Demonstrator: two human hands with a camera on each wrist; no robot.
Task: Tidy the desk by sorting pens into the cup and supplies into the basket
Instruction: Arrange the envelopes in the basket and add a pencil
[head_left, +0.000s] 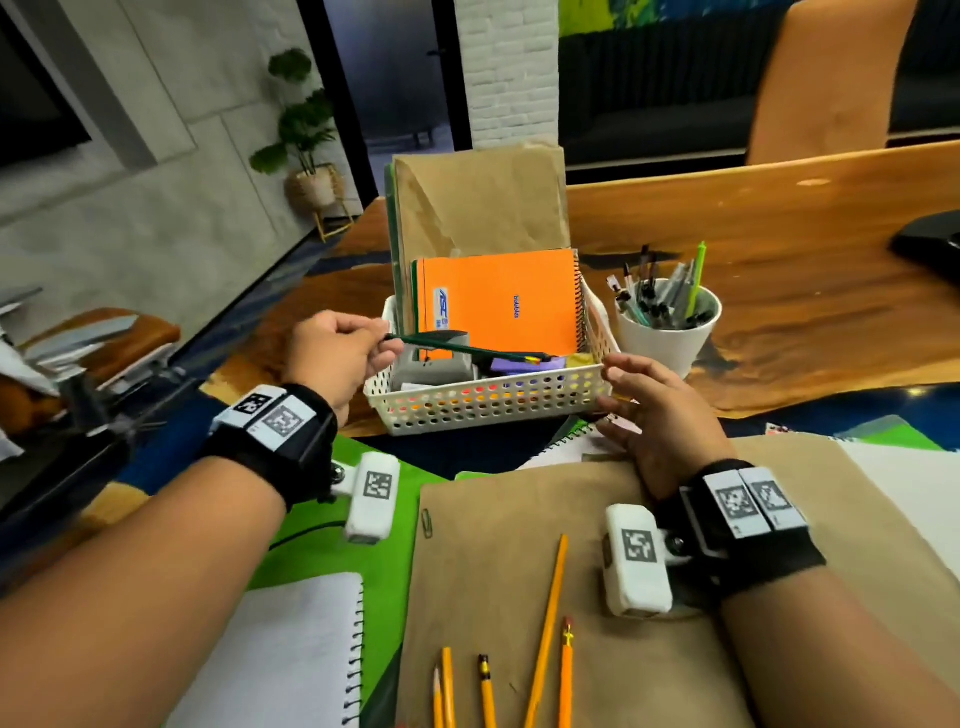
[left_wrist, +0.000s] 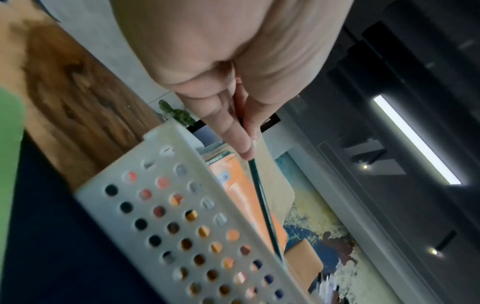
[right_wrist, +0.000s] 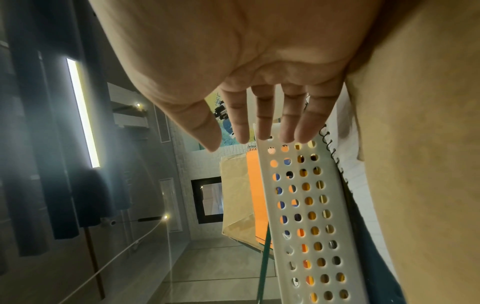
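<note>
My left hand (head_left: 345, 349) pinches one end of a dark green pencil (head_left: 467, 349), which lies across the top of the white perforated basket (head_left: 488, 402). The pencil (left_wrist: 262, 203) runs from my fingers (left_wrist: 233, 131) over the basket wall (left_wrist: 182, 226). My right hand (head_left: 649, 410) is open, fingers straight, touching the basket's near right corner; its fingertips (right_wrist: 262, 131) meet the rim (right_wrist: 306, 205). The basket holds an orange notebook (head_left: 504, 301), brown envelopes and small supplies. A white cup (head_left: 667, 327) full of pens stands right of the basket.
Several orange pencils (head_left: 545, 634) lie on a brown envelope (head_left: 519, 545) near me, with a paper clip (head_left: 427, 522) on its left edge. A spiral notepad (head_left: 280, 654) and green folder (head_left: 306, 535) lie at the left. A dark object (head_left: 930, 244) sits far right.
</note>
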